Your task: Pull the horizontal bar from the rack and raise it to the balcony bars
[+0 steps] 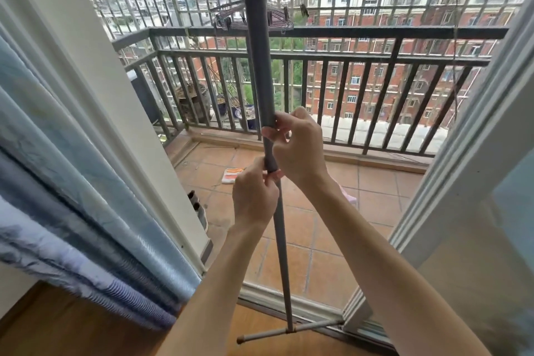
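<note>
A long grey pole (260, 61) stands almost upright in front of me, its thin lower shaft (281, 254) ending in a short crossbar (289, 331) that rests on the wooden floor at the door sill. My right hand (297, 144) grips the thick upper tube where it meets the thinner shaft. Just below, my left hand (254, 193) pinches a small pink collar (276, 174) on the pole. The top of the pole runs out of the frame.
A blue curtain (72, 196) hangs at the left beside the white door frame. The tiled balcony floor (303, 240) holds a folded cloth (232, 176) and shoes (198, 205). A dark railing (318, 61) with potted plants (196, 101) closes the balcony; a sliding door frame (462, 167) stands at the right.
</note>
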Demonstrator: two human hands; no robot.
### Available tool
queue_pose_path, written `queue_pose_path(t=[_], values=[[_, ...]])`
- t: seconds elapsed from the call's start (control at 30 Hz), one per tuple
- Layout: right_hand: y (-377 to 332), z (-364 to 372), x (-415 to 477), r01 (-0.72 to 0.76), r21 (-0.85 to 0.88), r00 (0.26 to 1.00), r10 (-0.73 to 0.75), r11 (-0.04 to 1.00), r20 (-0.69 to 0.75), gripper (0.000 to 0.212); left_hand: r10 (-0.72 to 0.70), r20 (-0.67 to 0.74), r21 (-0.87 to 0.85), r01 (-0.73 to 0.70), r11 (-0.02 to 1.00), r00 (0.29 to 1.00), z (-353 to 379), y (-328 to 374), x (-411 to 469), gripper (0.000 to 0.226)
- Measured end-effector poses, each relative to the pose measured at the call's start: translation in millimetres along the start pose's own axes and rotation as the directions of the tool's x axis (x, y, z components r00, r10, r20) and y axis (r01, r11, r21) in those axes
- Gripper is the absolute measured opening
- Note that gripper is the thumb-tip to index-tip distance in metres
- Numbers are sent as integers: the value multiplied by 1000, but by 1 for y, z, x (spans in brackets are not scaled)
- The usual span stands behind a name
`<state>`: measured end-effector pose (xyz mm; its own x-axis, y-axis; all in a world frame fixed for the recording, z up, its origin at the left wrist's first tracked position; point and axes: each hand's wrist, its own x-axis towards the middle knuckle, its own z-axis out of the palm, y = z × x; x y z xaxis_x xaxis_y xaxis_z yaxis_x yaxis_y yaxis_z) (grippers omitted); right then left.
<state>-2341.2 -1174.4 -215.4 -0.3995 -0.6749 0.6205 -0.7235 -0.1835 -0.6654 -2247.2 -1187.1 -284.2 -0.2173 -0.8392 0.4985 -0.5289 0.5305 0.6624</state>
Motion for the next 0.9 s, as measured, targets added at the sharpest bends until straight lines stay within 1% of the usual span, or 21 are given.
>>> queue_pose_path(t=[0.17,0.27,0.47,0.63,0.7,0.8,0.9], values=[[-1,-4,20,8,13,1000,-7,1000,-5,16,26,-12,-10,-26,1000,1000,1,8,17,14],[-1,-5,21,8,33,1000,-9,999,26,17,28,-3,-38,-28,999,1000,-2,8,18,13],[-7,2,2,21,64,997,-26,998,76,20,-10,1,-51,10,999,1000,-15,-4,1,13],[-24,-2,-19,12,141,998,-20,990,55,17,44,24,-72,-42,996,999,-35,-12,-18,17],[-28,-5,-30,9,136,998,-17,991,55,17,50,50,-104,-45,994,997,-41,-14,-27,14],[-31,-9,-54,-33,117,995,21,993,102,17,33,113,-132,-18,991,993,-44,-25,-45,10],[-31,-6,-81,-56,73,992,47,996,119,17,9,185,-132,16,991,983,-43,-39,-66,17]])
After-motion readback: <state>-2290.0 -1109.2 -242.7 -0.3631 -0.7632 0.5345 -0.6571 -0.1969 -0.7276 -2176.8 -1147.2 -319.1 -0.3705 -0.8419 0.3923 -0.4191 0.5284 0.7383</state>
